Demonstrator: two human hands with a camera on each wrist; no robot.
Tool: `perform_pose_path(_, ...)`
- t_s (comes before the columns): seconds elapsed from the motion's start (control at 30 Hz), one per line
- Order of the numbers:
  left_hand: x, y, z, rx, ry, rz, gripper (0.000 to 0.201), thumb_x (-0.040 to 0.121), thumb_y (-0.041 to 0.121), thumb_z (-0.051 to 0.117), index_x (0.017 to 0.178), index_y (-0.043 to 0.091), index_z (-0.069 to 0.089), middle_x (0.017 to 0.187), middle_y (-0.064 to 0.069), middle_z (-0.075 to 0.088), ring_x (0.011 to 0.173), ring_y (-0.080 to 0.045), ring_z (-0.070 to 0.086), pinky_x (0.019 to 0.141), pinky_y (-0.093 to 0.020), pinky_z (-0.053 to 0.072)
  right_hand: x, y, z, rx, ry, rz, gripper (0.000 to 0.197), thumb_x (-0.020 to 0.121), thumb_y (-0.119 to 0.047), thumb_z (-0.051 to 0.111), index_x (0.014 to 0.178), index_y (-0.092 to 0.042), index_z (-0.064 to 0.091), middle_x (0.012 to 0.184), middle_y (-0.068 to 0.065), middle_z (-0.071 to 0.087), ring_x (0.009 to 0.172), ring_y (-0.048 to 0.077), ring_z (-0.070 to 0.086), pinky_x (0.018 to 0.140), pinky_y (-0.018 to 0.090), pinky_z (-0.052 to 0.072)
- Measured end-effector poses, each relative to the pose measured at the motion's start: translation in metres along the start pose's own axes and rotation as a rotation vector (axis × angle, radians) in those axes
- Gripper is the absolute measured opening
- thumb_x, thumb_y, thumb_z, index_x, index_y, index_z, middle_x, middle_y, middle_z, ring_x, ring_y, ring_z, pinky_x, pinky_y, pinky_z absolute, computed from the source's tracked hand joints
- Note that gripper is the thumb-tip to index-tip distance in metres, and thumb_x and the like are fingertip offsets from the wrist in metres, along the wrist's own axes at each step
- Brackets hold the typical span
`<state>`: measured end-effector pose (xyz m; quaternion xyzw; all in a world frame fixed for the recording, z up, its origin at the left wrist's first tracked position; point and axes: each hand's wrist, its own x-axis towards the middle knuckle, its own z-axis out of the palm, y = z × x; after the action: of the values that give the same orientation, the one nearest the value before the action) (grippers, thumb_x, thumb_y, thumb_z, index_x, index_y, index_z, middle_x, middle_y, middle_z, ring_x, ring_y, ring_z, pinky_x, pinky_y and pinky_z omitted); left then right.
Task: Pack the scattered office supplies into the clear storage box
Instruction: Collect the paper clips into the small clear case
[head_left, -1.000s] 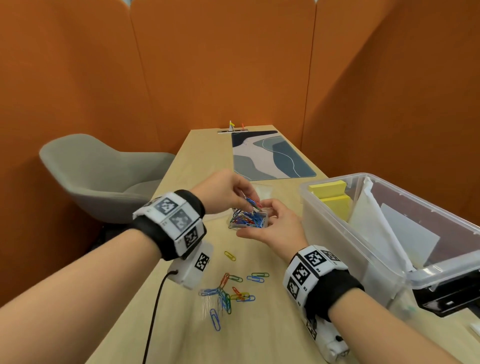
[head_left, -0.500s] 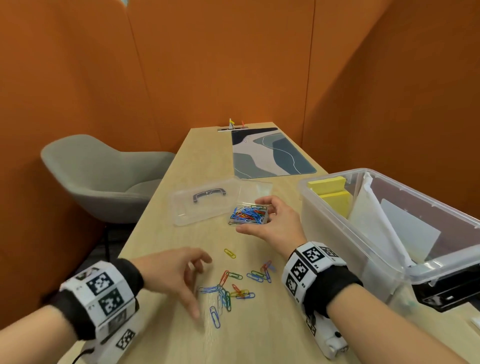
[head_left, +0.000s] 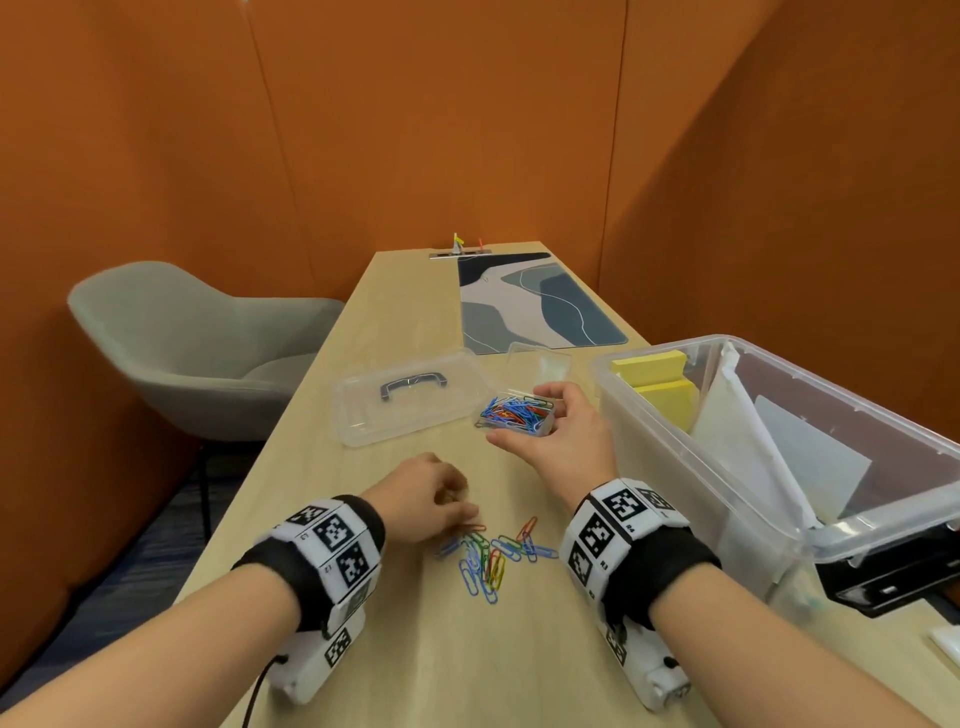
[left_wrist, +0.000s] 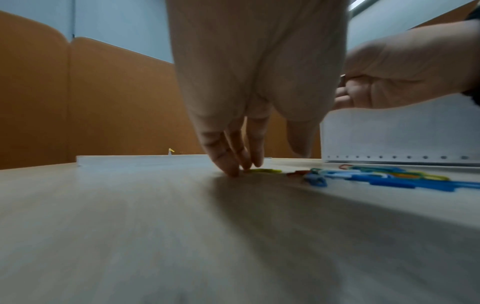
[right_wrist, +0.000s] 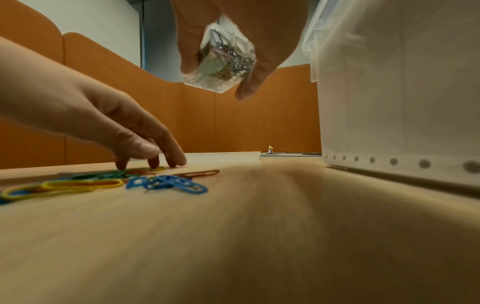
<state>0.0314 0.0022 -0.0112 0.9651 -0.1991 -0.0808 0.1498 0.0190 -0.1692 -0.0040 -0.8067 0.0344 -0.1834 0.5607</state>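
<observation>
The left hand's fingertips press down on the wooden table at the nine-o'clock edge of the loose paper clips, drawn narrow around a yellow clip, most likely to rake or pinch it off the smooth surface; whether the clip is actually caught between them I cannot tell, since the fingers are bunched and the low view is blurred. The left hand arches over them knuckles-up, which suits picking thin wire things that lie flat. Up at one o'clock from the pile, the right hand holds a small clear clip box off the table, fingers and thumb curled round its sides, its open top level and turned up, seemingly held as a ready target for the next clips. It is hard, transparent plastic with squared corners, already well filled with a tangle of blue, red and green clips. The loose ones are plastic-coated wire loops, slick and light, overlapping in a small heap. At three o'clock of the hands stands the clear storage box, a large thin-walled translucent tub with a rolled rim, holding yellow sticky-note pads and white sheets. Its lid, flat with a dark handle, lies at eleven o'clock, just beyond the clip box.
</observation>
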Motion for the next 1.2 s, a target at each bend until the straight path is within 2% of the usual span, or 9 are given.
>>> perform_pose_path(0.17, -0.01, 0.02, 0.011, -0.047, -0.089, 0.152, 0.049, 0.078, 0.049, 0.066, 0.119, 0.023, 0.058, 0.116, 0.0, 0.051, 0.099, -0.011, 0.051, 0.095, -0.023, 0.042, 0.0, -0.001, -0.001, 0.005, -0.008, -0.001, 0.062, 0.059, -0.029, 0.086, 0.11, -0.023, 0.052, 0.101, -0.003, 0.065, 0.094, 0.012, 0.065, 0.078, 0.018, 0.052)
perform_pose_path(0.33, -0.005, 0.038, 0.017, -0.043, -0.151, 0.261, 0.06, 0.071, 0.057, 0.07, 0.124, 0.035, 0.052, 0.129, 0.006, 0.046, 0.117, -0.015, 0.037, 0.105, -0.031, 0.035, -0.001, -0.002, 0.0, 0.01, 0.0, -0.004, 0.062, 0.059, -0.027, 0.087, 0.109, -0.022, 0.052, 0.098, -0.002, 0.065, 0.092, 0.013, 0.065, 0.073, 0.015, 0.049)
perform_pose_path(0.47, -0.003, 0.046, 0.025, -0.001, -0.178, 0.373, 0.042, 0.076, 0.045, 0.07, 0.113, 0.025, 0.063, 0.115, 0.005, 0.055, 0.105, -0.017, 0.045, 0.095, -0.024, 0.041, -0.001, -0.002, 0.001, 0.019, 0.004, -0.002, 0.062, 0.058, -0.027, 0.087, 0.108, -0.023, 0.052, 0.101, -0.001, 0.066, 0.093, 0.013, 0.065, 0.079, 0.02, 0.052)
perform_pose_path(0.57, -0.006, 0.041, 0.021, -0.047, -0.123, 0.381, 0.018, 0.082, 0.026, 0.067, 0.094, 0.013, 0.068, 0.087, 0.008, 0.051, 0.085, -0.01, 0.05, 0.071, -0.008, 0.036, -0.002, -0.001, 0.0, 0.011, 0.004, -0.005, 0.063, 0.057, -0.028, 0.088, 0.11, -0.022, 0.053, 0.1, -0.002, 0.065, 0.093, 0.013, 0.065, 0.078, 0.017, 0.049)
perform_pose_path(0.67, -0.011, 0.029, 0.014, -0.018, -0.073, 0.311, 0.016, 0.082, 0.021, 0.064, 0.095, 0.014, 0.068, 0.089, 0.006, 0.051, 0.084, -0.009, 0.049, 0.077, -0.015, 0.038, -0.002, -0.002, -0.002, 0.002, -0.007, -0.005, 0.062, 0.058, -0.028, 0.087, 0.11, -0.022, 0.053, 0.099, -0.004, 0.063, 0.093, 0.012, 0.064, 0.078, 0.017, 0.048)
perform_pose_path(0.77, -0.016, 0.014, 0.007, -0.064, -0.014, 0.199, 0.045, 0.069, 0.048, 0.068, 0.107, 0.027, 0.061, 0.111, 0.005, 0.05, 0.105, -0.01, 0.044, 0.1, -0.026, 0.037, -0.002, -0.002, -0.002, 0.007, -0.019, -0.01, 0.062, 0.059, -0.027, 0.087, 0.11, -0.022, 0.053, 0.097, -0.006, 0.061, 0.093, 0.012, 0.064, 0.078, 0.017, 0.049)
perform_pose_path(0.9, -0.027, 0.002, 0.004, 0.051, -0.198, 0.081, 0.094, 0.039, 0.074, 0.066, 0.127, 0.047, 0.042, 0.133, 0.012, 0.036, 0.123, -0.012, 0.029, 0.111, -0.033, 0.027, -0.002, -0.002, -0.001, 0.016, -0.015, -0.016, 0.062, 0.058, -0.027, 0.087, 0.11, -0.022, 0.053, 0.095, -0.006, 0.06, 0.092, 0.012, 0.064, 0.074, 0.014, 0.048)
perform_pose_path(1.07, -0.026, 0.001, 0.007, -0.116, -0.184, 0.19, 0.046, 0.068, 0.039, 0.079, 0.108, 0.045, 0.058, 0.117, 0.008, 0.046, 0.1, -0.002, 0.045, 0.087, -0.006, 0.034, -0.002, -0.002, -0.001, 0.009, -0.027, -0.023, 0.06, 0.057, -0.03, 0.087, 0.104, -0.027, 0.051, 0.097, -0.005, 0.062, 0.093, 0.012, 0.064, 0.082, 0.021, 0.051)
perform_pose_path(1.2, -0.024, 0.002, 0.008, -0.171, -0.185, 0.202, 0.025, 0.074, 0.025, 0.076, 0.096, 0.032, 0.069, 0.109, 0.003, 0.057, 0.077, 0.001, 0.051, 0.078, -0.011, 0.043, -0.003, -0.004, 0.0, 0.031, -0.055, -0.022, 0.06, 0.056, -0.029, 0.088, 0.102, -0.029, 0.05, 0.099, -0.006, 0.062, 0.096, 0.014, 0.065, 0.089, 0.029, 0.054)
